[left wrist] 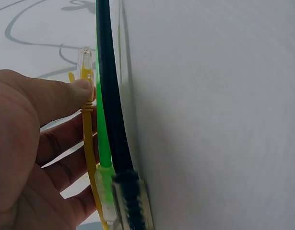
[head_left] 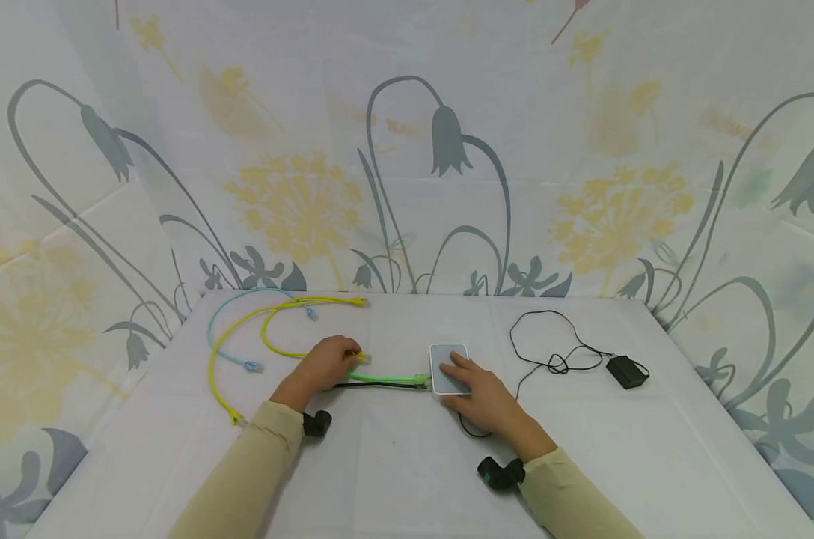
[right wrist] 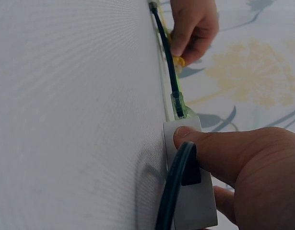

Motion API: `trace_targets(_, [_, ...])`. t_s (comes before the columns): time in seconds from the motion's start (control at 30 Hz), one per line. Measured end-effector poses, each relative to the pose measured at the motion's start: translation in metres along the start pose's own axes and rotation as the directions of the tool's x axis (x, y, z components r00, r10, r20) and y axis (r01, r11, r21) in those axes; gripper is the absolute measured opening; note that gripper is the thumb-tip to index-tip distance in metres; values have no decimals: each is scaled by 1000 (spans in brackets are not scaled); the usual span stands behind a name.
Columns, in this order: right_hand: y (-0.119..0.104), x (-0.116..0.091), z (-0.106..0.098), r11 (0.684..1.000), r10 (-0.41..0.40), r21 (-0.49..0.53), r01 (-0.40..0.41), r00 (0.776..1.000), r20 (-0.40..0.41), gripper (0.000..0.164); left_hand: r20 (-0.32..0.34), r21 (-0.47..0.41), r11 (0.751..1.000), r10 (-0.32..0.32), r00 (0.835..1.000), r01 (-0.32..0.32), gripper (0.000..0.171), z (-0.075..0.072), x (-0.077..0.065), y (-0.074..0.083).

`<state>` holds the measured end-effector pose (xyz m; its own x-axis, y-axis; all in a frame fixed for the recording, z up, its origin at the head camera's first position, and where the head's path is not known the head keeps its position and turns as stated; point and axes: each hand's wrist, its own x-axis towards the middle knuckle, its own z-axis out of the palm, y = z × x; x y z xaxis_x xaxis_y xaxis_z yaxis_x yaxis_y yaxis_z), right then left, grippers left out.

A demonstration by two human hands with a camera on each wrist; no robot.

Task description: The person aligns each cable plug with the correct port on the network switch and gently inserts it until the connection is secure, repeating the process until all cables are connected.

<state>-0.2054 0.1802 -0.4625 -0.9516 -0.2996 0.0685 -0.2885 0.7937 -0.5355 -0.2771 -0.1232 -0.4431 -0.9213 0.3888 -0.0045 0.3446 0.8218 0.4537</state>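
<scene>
My left hand (head_left: pixel 326 363) pinches one end of a yellow network cable (left wrist: pixel 88 132) between thumb and fingers, just behind its clear plug (left wrist: pixel 85 60). My right hand (head_left: pixel 484 400) holds a small white box with a grey top (head_left: pixel 442 358), thumb against its near side and fingers over the top. A green network cable (head_left: pixel 387 378) and a black network cable (head_left: pixel 380 385) run side by side into the box's left side. Their other ends, with clear plugs, lie by my left wrist. A black power cord (right wrist: pixel 169 201) enters the box's near side.
Another length of yellow cable (head_left: pixel 213 359) curves across the table's left, crossing a light blue cable (head_left: pixel 212 318). On the right lies a black power adapter (head_left: pixel 627 372) with a looped, tangled cord (head_left: pixel 548 311). A flower-printed cloth (head_left: pixel 407 187) hangs behind the white table (head_left: pixel 380 479).
</scene>
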Motion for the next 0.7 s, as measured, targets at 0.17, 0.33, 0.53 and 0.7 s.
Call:
trace_targets(0.17, [0,0,0,1000,-5,-2,5,1000,-3,56,-7,0,1000,17,1000,-17,22,3,2,7])
trace_targets(0.33, [0,0,1,1000,2,12,-2,1000,5,56,-6,-18,1000,2,1000,-2,20,7,2,13])
trace_targets(0.53, [-1,0,0,1000,7,3,-7,1000,2,56,-7,-25,1000,12,1000,-13,19,10,3,20])
trace_targets(0.7, [-3,-1,-2,1000,5,2,-5,1000,-2,56,-12,-19,1000,7,1000,-7,18,12,5,25])
